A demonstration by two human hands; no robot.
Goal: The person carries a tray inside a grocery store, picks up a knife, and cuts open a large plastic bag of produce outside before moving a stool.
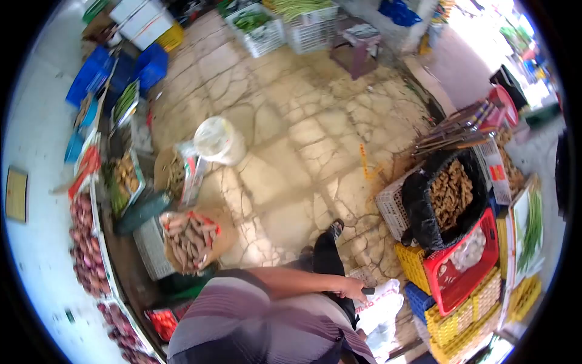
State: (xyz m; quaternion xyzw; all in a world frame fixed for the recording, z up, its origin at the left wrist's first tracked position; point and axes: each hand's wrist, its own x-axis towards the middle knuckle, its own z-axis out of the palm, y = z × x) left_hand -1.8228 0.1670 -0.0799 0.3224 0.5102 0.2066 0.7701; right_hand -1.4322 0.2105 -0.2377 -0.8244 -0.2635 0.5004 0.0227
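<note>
My left hand [351, 288] reaches across my body to the right, fingers closed. A small black bar-like object [368, 291] sticks out at its fingertips; its kind is unclear. Just below and beyond this hand hangs a white plastic bag [381, 312] with red print. What the bag contains is hidden. A sliver of skin beside the bag's lower left edge, by my striped shirt, seems to be my right hand [362, 334]; its fingers do not show.
A black-lined crate of ginger [451, 194] and a red crate [470, 258] with pale produce stand right. To the left are a sack of sweet potatoes [191, 242], a white bucket [218, 141] and red onions [88, 249]. A stool [356, 51] stands on the cracked stone floor [273, 182].
</note>
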